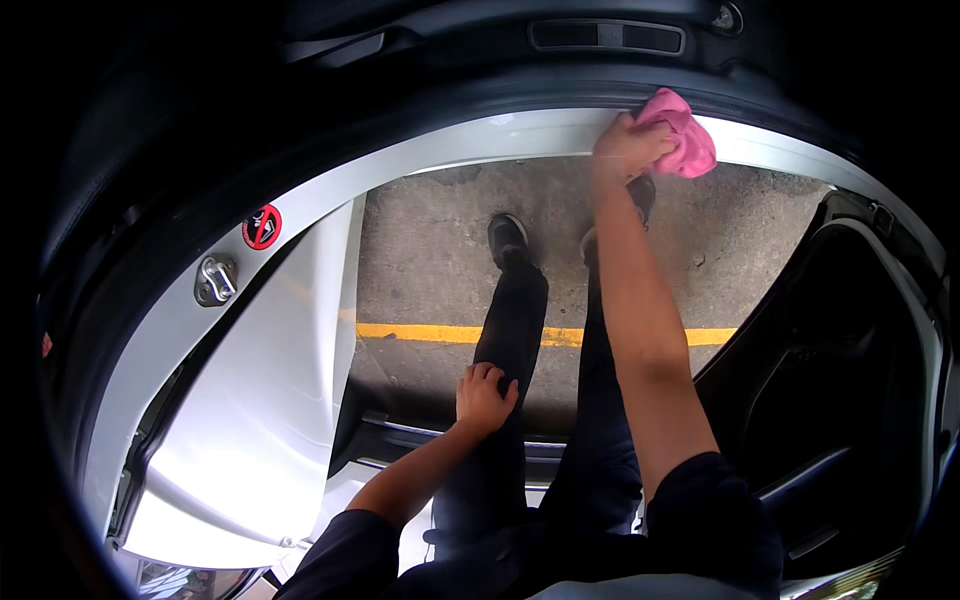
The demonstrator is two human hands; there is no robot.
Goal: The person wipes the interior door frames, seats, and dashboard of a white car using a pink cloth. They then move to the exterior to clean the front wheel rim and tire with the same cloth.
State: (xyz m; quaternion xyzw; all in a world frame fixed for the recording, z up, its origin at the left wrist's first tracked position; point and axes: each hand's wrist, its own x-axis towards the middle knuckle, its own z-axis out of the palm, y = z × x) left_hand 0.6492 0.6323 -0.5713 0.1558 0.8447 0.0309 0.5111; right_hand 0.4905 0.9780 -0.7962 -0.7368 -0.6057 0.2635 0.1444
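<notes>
My right hand holds a crumpled pink cloth against the white painted door sill of a car. The cloth overlaps the dark trim along the sill's inner edge. My right arm stretches across the open doorway. Lower down, my left hand rests on the left knee of my dark trousers. Nothing is in it, and its fingers are spread a little.
A metal door striker and a round red warning sticker sit on the frame at left. The white rear door stands there; a dark door panel is at right. A yellow line crosses the concrete floor.
</notes>
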